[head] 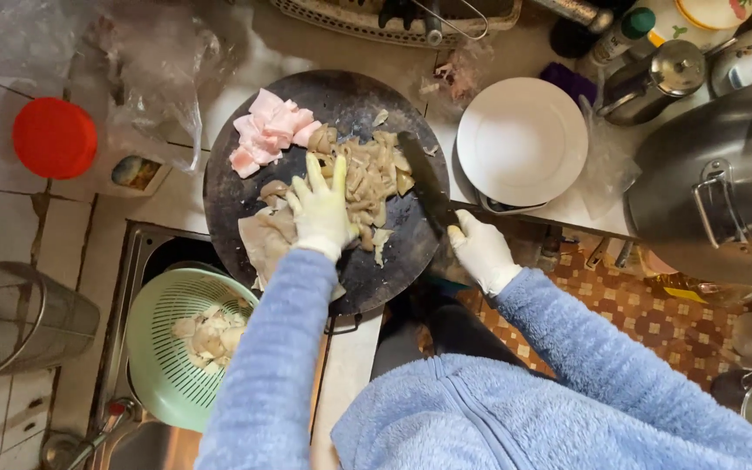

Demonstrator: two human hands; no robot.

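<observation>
A round dark chopping board lies on the counter and juts over the sink. Pink meat pieces lie at its far left, and a heap of pale tan cut pieces sits in its middle. My left hand, in a white glove, presses flat on a pale slab at the heap's near left side. My right hand, also gloved, grips the handle of a dark cleaver, whose blade rests at the heap's right edge.
A green colander with pale pieces sits in the sink at lower left. A white plate lies right of the board, a big steel pot further right. A red lid, plastic bags and a wire basket are on the left.
</observation>
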